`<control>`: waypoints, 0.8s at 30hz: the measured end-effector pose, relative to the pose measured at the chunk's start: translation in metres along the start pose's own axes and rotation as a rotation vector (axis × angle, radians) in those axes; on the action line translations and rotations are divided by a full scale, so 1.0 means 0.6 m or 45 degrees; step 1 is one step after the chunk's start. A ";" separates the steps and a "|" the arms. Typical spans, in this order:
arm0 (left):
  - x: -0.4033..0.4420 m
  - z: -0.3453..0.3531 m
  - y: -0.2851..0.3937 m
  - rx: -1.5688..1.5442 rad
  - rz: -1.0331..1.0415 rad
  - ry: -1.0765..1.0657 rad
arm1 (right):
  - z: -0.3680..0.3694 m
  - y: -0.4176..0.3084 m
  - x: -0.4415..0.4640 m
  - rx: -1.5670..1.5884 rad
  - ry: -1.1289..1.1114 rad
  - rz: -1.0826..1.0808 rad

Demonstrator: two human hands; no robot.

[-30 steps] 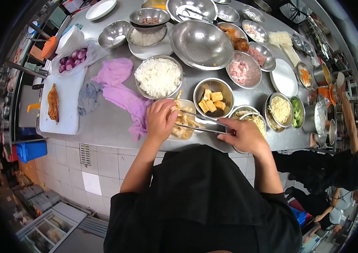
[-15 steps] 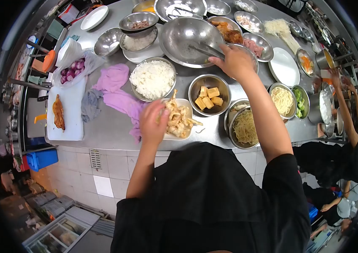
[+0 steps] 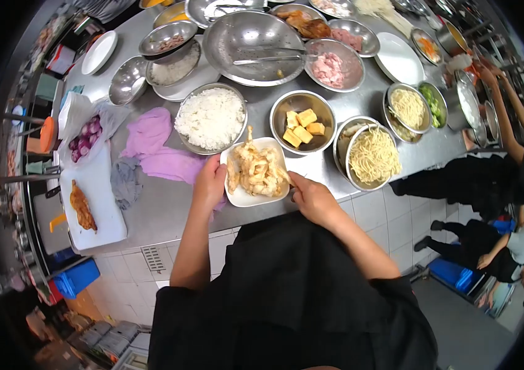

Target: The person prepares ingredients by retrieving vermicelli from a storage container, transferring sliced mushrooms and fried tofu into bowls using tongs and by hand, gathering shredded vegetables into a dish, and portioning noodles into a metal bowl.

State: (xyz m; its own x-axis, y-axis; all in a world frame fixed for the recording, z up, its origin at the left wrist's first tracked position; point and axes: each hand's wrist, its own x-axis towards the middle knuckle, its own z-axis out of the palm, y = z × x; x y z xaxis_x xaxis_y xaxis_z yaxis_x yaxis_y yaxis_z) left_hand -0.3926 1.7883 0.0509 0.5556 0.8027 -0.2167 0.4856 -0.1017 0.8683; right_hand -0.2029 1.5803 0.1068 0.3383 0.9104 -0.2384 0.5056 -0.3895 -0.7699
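A white square dish (image 3: 247,201) heaped with pale pieces that look like chicken feet (image 3: 257,170) is at the front edge of the steel table. My left hand (image 3: 210,180) grips its left rim, thumb on top. At the opposite side, my right hand (image 3: 315,198) has its fingers closed at the rim, where one piece sticks out. Just beyond the dish are a bowl of white rice (image 3: 211,117) and a steel bowl with yellow tofu-like cubes (image 3: 302,127). Metal tongs (image 3: 268,60) lie across the large steel bowl (image 3: 228,40), untouched by either hand.
Noodles (image 3: 373,155) fill a bowl to the right, near another noodle bowl (image 3: 407,108). A purple cloth (image 3: 166,160) lies left. Further left, a white cutting board (image 3: 103,209) carries a browned piece of meat (image 3: 81,206). Co-workers' arms (image 3: 504,114) are at far right.
My right hand has left the tongs at the large bowl and come down to the dish's right side. My left hand has closed on the left rim. The view has shifted and turned slightly.
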 end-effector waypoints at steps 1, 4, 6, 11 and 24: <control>0.000 -0.003 0.009 -0.041 0.013 -0.072 | 0.013 0.007 -0.008 0.021 0.045 0.009; -0.016 0.004 0.019 0.018 -0.016 -0.169 | 0.054 0.047 -0.027 0.662 0.083 0.317; -0.034 0.028 0.014 0.032 0.050 -0.200 | 0.065 0.081 -0.044 1.025 0.043 0.452; -0.065 0.094 -0.018 -0.237 0.119 -0.333 | 0.064 0.106 -0.118 1.571 0.082 0.485; -0.048 0.244 0.107 0.346 1.234 -0.304 | 0.107 0.206 -0.325 1.658 0.789 0.476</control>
State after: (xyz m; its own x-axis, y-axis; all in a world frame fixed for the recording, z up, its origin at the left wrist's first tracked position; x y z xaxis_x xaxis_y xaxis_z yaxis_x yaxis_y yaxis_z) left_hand -0.2790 1.6726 0.0474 0.8945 0.1709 0.4131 -0.1223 -0.7953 0.5938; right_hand -0.2572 1.3638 0.0199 0.7296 0.4555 -0.5101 -0.6176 0.1185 -0.7775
